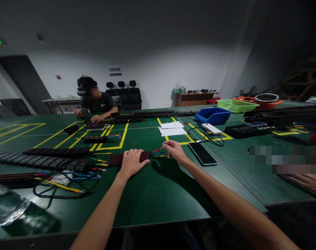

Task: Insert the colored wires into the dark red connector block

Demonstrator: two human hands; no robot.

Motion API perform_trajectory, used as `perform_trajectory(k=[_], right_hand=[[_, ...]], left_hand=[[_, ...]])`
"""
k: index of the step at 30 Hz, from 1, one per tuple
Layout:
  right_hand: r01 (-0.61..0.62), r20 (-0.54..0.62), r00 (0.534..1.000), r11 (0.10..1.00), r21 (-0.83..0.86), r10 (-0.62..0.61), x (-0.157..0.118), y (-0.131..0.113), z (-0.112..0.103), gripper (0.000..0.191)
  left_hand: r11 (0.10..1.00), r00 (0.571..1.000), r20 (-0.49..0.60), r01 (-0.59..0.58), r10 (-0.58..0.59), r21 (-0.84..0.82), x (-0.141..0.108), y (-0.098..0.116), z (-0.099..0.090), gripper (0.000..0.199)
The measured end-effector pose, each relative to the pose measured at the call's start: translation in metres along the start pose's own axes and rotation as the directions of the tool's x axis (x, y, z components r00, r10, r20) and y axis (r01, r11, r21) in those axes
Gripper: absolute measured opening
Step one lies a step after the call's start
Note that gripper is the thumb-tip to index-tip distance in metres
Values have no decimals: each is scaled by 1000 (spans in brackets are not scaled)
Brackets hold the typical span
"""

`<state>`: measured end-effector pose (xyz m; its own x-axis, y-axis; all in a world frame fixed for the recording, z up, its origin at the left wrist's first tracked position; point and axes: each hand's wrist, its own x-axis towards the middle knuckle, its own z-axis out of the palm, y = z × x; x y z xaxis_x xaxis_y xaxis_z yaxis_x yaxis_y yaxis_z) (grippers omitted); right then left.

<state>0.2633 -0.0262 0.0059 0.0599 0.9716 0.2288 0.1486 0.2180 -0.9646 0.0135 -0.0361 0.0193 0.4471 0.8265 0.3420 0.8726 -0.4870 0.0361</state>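
Observation:
A short dark red block that looks like a power socket strip point(115, 160) lies on the green tabletop before me. My left hand point(133, 160) is wrapped over it from above, thumb along the near side. From its right end come several thin wires with red, green, blue and yellow sleeves. My right hand point(175, 151) pinches the tip of the red wire point(156, 150) between thumb and fingers, slightly above the table. Left of my left hand lie long black socket strips point(48, 162) with coloured leads and metal ring ends.
Right of my hands lie a phone point(202, 153) and a white power bank point(211, 129) with a black cable. White papers point(172, 129), a blue bin point(212, 116) and a green basket point(237, 105) stand farther back. A co-worker point(103, 104) works across the table; another person's hand point(307, 180) rests at right.

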Motion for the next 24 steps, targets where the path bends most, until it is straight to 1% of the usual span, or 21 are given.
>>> perform_trajectory(k=[2,3,5,8,12,15,16,18,22,24], right_hand=[[4,16,1000,998,64,-5,0,-2,-1,29],[3,20,1000,998,67,-5,0,-3,-1,29],[-10,13,1000,1000,20,10,1,-1,-3,26],[-41,-21,999,987,-158,38,4,5,-6,19],[-35,-38,999,906,-422,21,3,7,-10,17],[-40,-64,998,847,-530,7,1,4,-11,20],[-43,-66,998,840,-541,8,1,4,-11,20],[-45,-48,999,856,-515,23,1,4,-11,19],[-42,16,999,933,-357,51,4,8,-8,19],[-32,25,999,941,-337,43,5,8,-7,19]], left_hand=[[1000,1000,-2,2,-2,0,0,0,0,51],[1000,1000,1,2,-2,-3,0,0,0,51],[1000,1000,6,4,-4,-11,1,0,0,50],[1000,1000,12,8,-8,-10,1,1,-2,51],[1000,1000,21,13,-13,-7,1,1,-3,52],[1000,999,30,20,-20,-6,1,1,-2,52],[1000,999,29,20,-20,-8,1,1,-2,52],[1000,1000,26,17,-17,-15,0,1,-3,53],[1000,999,37,20,-19,-24,0,2,-4,52],[1000,999,36,19,-19,-24,-1,3,-5,51]])
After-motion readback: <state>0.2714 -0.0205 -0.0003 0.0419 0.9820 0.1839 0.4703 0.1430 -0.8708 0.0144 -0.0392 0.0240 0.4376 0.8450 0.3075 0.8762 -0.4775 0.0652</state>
